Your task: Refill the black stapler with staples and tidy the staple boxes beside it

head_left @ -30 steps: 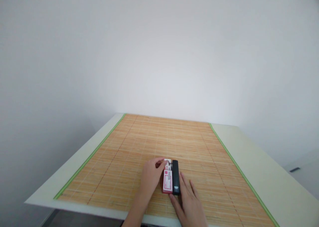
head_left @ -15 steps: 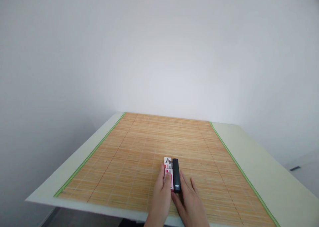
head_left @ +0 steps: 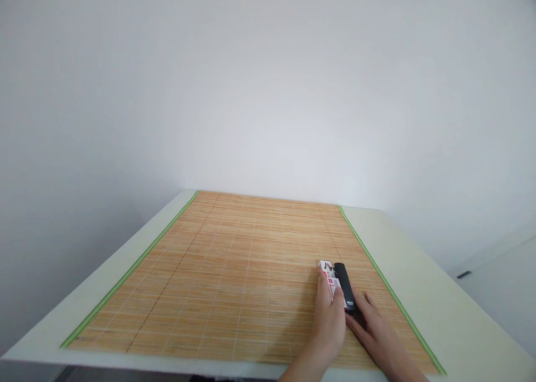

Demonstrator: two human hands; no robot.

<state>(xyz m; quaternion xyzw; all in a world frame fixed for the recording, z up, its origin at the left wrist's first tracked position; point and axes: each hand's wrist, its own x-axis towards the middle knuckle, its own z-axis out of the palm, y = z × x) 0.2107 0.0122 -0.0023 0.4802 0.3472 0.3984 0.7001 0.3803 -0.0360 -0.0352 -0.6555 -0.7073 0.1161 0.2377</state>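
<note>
My left hand (head_left: pixel 330 321) is closed around two small white-and-red boxes, its thumb lying over the nearer one. The farther box (head_left: pixel 326 266) bears a dark picture, and the nearer box (head_left: pixel 334 285) has red print. Right alongside them lies a black stapler (head_left: pixel 344 286), its long axis pointing away from me. My right hand (head_left: pixel 374 329) is closed against the stapler's right side and near end, with the thumb at that end. Parts of the boxes are hidden under my left fingers.
A bamboo mat (head_left: pixel 226 264) with green edging covers the middle of a pale table (head_left: pixel 412 270). Beyond the table's far edge stands a white wall (head_left: pixel 268 103). A dark handle (head_left: pixel 464 275) shows on a white surface to the right.
Both hands, with the boxes and stapler between them, have moved right across the mat. The boxes and stapler now slant slightly. The view has shifted a little.
</note>
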